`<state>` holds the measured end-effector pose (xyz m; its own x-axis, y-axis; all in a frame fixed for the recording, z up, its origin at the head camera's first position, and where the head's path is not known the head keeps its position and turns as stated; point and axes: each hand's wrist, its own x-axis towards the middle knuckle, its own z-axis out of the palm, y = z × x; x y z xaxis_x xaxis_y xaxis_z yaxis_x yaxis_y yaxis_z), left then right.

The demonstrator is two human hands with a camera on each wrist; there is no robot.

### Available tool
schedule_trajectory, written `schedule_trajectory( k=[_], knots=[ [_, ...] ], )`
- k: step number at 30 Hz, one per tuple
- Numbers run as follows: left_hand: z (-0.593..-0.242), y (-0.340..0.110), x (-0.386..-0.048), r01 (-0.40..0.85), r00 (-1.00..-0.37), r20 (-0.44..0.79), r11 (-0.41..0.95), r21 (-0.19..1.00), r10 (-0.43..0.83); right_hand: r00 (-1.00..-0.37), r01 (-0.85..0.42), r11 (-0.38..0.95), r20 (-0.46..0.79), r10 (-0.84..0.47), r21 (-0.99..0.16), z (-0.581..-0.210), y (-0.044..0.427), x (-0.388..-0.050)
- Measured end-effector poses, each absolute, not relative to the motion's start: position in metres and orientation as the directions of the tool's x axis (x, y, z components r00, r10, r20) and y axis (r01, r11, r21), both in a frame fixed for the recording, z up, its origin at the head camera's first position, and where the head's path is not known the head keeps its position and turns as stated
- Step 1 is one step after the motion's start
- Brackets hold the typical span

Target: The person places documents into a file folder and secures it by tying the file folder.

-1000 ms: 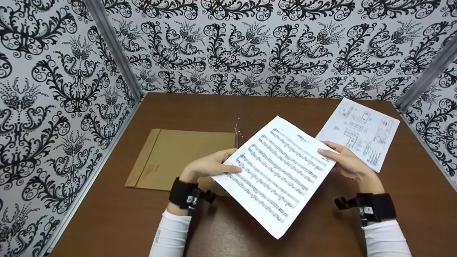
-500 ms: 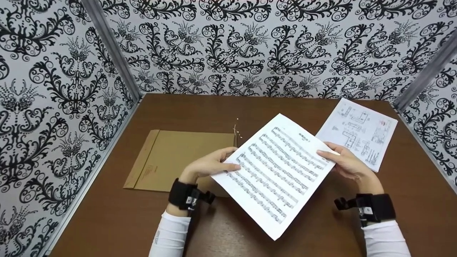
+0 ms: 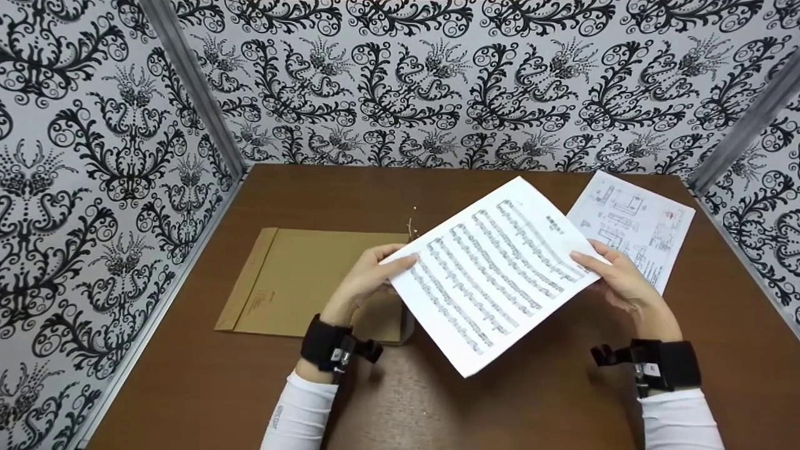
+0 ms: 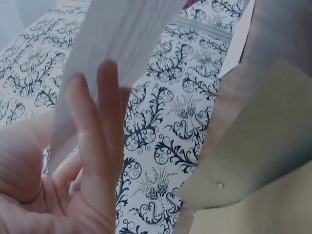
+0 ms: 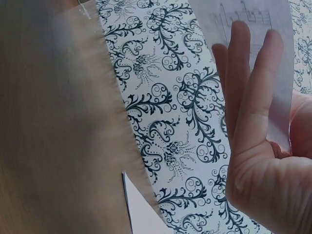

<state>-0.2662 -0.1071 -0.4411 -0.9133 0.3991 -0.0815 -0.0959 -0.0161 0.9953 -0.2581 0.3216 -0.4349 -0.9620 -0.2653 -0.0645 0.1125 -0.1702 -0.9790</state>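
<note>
A white sheet printed with music staves (image 3: 487, 269) is held tilted above the table by both hands. My left hand (image 3: 375, 273) pinches its left corner, thumb on the printed face and fingers behind. At the right corner my right hand (image 3: 625, 281) grips it the same way. In the left wrist view the left fingers (image 4: 90, 122) lie along the back of the sheet (image 4: 112, 44). The right wrist view has the right fingers (image 5: 253, 87) against the underside of the sheet (image 5: 280, 102). Whether it is one sheet or a thin stack, I cannot tell.
A brown envelope (image 3: 325, 275) lies on the left of the brown table (image 3: 412, 400), with string at its right edge. Papers with technical drawings (image 3: 656, 231) lie at the back right, partly behind the held sheet. Patterned walls (image 3: 437, 81) stand behind and at the sides.
The sheet has risen and turned slightly counter-clockwise, its lower corner moving up and left. My left hand has moved up, uncovering more of the envelope's lower right corner.
</note>
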Motion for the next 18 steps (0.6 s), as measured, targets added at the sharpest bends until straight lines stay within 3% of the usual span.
schedule_trajectory(
  k=[6,12,18],
  knots=[
    [-0.441,-0.098,-0.264,-0.134,-0.945,-0.093,-0.11,0.985,0.313,-0.977,0.089,-0.239,-0.039,-0.208,-0.967,-0.43,0.322,-0.256],
    [-0.441,-0.085,-0.261,-0.178,-0.941,-0.1,-0.223,0.958,0.323,-0.991,0.078,-0.281,-0.043,-0.128,-0.957,-0.425,0.319,-0.254],
    [-0.445,-0.077,-0.255,-0.142,-0.933,-0.072,-0.177,0.974,0.353,-0.995,0.033,-0.245,-0.008,-0.103,-0.969,-0.424,0.311,-0.253]
  ],
)
